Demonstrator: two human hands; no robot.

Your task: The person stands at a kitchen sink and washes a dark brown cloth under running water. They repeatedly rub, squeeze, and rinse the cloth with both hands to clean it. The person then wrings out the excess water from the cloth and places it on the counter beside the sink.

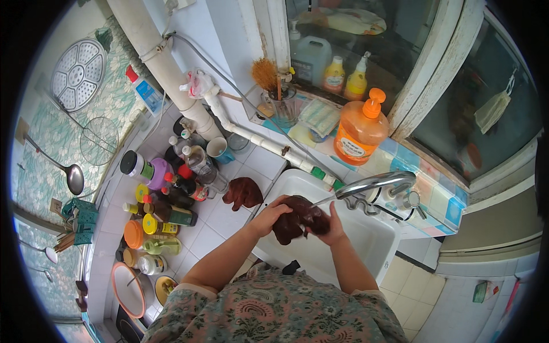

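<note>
Both hands are over the white sink (pixel 364 253), holding a wet, glossy dark brown glove-like item (pixel 287 227) between them. My left hand (pixel 272 213) grips its left edge with the fingers on top. On the other side, my right hand (pixel 334 227) holds the right end, thumb pointing up. A thin stream of water runs from the chrome faucet (pixel 369 184) onto the item. A similar red-brown glove-like item (pixel 243 193) lies crumpled on the tiled counter left of the sink.
Bottles (pixel 203 167), jars and a blue mug (pixel 220 150) crowd the counter at left. An orange pump bottle (pixel 362 128), a sponge cloth (pixel 319 116) and a glass jar (pixel 281 105) holding a brush stand on the window ledge. A white pipe (pixel 266 139) runs behind the sink.
</note>
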